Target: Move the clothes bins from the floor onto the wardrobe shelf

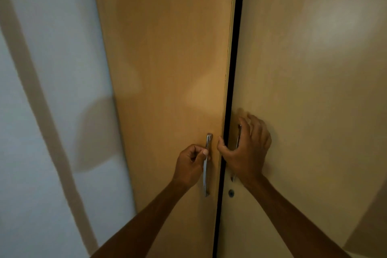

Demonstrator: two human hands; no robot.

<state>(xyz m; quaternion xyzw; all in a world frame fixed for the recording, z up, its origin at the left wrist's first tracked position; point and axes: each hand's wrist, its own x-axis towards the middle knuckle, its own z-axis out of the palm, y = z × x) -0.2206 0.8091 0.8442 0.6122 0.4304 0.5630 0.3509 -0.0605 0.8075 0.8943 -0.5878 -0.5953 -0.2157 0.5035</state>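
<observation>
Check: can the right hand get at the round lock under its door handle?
Probably yes. The round lock sits uncovered on the right door, just below the right hand. Nothing lies between them, but the hand would first have to let go of the right handle it grips.

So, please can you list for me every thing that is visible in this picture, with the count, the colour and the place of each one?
wardrobe doors: 2, light brown wood; left door and right door, with a dark gap between them
door handles: 2, silver metal, upright; left handle and right handle, one on each side of the gap
keyhole: 1, dark, round; on the right door, below its handle
wall: 1, pale blue-grey; left of the wardrobe
forearms: 2, bare; rising from the lower edge
left grip: 1; holds the left handle
right grip: 1; fingers curled round the right handle
</observation>
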